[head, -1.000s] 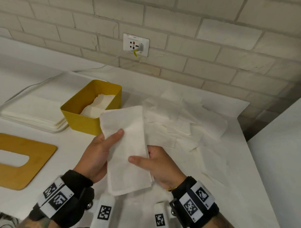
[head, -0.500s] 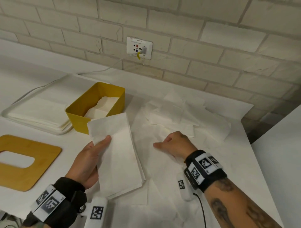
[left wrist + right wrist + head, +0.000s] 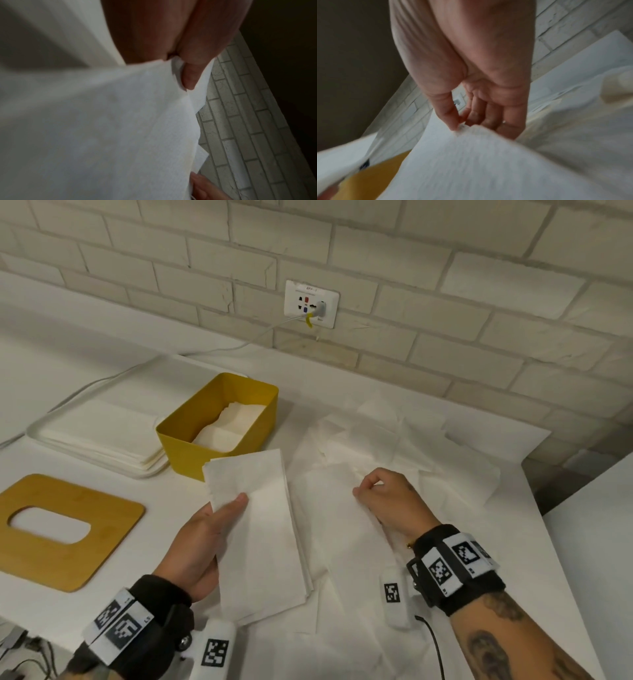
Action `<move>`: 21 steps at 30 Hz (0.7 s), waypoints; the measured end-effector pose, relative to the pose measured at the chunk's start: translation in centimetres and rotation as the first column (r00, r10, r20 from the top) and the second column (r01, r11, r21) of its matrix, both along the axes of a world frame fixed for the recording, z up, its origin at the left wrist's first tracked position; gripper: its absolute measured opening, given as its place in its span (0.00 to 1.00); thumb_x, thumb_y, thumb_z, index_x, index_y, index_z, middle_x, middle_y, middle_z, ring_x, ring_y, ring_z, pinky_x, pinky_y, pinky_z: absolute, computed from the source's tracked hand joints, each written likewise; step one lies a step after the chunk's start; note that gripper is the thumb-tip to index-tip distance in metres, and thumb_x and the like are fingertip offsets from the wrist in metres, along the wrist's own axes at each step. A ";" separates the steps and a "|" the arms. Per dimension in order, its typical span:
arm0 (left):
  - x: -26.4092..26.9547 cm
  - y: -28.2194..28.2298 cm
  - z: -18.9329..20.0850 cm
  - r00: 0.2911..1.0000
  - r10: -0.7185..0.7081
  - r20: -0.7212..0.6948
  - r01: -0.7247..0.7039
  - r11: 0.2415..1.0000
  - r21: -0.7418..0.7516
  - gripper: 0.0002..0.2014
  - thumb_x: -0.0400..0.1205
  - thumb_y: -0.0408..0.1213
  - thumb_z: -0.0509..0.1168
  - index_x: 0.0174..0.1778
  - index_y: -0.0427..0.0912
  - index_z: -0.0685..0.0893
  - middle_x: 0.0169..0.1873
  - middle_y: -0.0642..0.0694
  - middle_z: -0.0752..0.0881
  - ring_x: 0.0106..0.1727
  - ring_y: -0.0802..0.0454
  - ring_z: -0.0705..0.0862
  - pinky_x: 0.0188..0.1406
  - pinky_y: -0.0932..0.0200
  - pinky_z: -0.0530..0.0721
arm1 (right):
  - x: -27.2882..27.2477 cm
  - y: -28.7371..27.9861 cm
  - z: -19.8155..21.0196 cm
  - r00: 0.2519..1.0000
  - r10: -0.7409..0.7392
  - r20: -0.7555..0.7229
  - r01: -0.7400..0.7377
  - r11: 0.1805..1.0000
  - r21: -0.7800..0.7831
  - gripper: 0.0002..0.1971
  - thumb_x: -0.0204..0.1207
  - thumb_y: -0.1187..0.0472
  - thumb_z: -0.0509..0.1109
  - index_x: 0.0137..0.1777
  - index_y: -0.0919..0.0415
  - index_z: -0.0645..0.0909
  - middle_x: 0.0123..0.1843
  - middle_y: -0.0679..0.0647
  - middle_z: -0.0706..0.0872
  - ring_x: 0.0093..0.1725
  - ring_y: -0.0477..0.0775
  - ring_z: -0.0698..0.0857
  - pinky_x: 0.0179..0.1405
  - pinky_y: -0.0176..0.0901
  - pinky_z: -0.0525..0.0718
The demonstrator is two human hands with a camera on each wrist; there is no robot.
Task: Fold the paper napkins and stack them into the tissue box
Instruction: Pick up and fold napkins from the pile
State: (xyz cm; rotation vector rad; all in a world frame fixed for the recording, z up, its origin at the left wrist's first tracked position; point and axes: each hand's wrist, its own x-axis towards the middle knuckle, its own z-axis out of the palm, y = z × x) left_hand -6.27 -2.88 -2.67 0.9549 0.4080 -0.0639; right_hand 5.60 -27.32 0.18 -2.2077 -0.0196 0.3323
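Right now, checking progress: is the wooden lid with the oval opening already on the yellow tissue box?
No, the wooden lid with the oval opening lies flat on the table, left of the open yellow tissue box.

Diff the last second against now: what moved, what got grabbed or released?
The right hand let go of the folded stack, moved right to the loose napkins and now pinches a napkin. The left hand still holds the stack, now alone. The yellow box and lid stayed put.

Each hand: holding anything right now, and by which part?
Left hand holds the folded napkin stack by its left long edge, thumb on top. Right hand pinches the top edge of a loose napkin.
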 end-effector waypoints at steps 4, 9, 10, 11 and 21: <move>0.3 0.2 -0.2 1.000 0.008 -0.024 -0.008 0.999 0.036 0.15 0.89 0.40 0.61 0.70 0.40 0.83 0.55 0.37 0.93 0.48 0.40 0.94 0.39 0.48 0.93 | -0.2 -1.7 1.0 0.996 -0.047 -0.072 0.073 0.909 0.411 0.04 0.79 0.61 0.76 0.48 0.51 0.84 0.41 0.57 0.88 0.42 0.58 0.82 0.45 0.50 0.81; 1.1 -0.8 0.1 0.999 -0.004 -0.046 0.007 0.997 0.080 0.16 0.89 0.41 0.63 0.69 0.39 0.83 0.54 0.37 0.93 0.50 0.38 0.93 0.52 0.41 0.88 | -1.0 -2.2 1.7 0.987 -0.041 -0.153 0.141 0.668 0.731 0.10 0.82 0.67 0.71 0.60 0.56 0.84 0.50 0.62 0.89 0.46 0.59 0.86 0.45 0.52 0.84; 1.2 -1.2 0.4 0.999 -0.013 -0.043 0.017 0.996 0.089 0.15 0.88 0.42 0.63 0.68 0.40 0.83 0.53 0.37 0.93 0.50 0.39 0.93 0.52 0.41 0.88 | -1.2 -1.9 1.8 0.986 -0.036 -0.161 0.146 0.645 0.750 0.10 0.82 0.68 0.70 0.60 0.57 0.84 0.50 0.61 0.90 0.45 0.57 0.87 0.44 0.50 0.85; 1.3 -1.6 0.7 0.999 -0.022 -0.038 0.026 0.995 0.096 0.15 0.88 0.42 0.63 0.68 0.40 0.83 0.54 0.38 0.93 0.50 0.39 0.93 0.51 0.42 0.89 | -1.4 -1.5 1.9 0.985 -0.035 -0.168 0.151 0.635 0.758 0.10 0.82 0.68 0.70 0.61 0.57 0.84 0.50 0.61 0.90 0.44 0.57 0.88 0.42 0.49 0.86; 1.2 -3.8 1.6 0.980 -0.184 0.072 0.168 0.967 0.190 0.20 0.80 0.33 0.71 0.69 0.40 0.83 0.60 0.38 0.92 0.60 0.38 0.92 0.58 0.43 0.91 | -3.1 3.2 0.2 0.929 -0.348 -0.129 0.350 0.708 0.614 0.12 0.81 0.66 0.74 0.60 0.53 0.80 0.52 0.56 0.93 0.49 0.54 0.90 0.56 0.57 0.89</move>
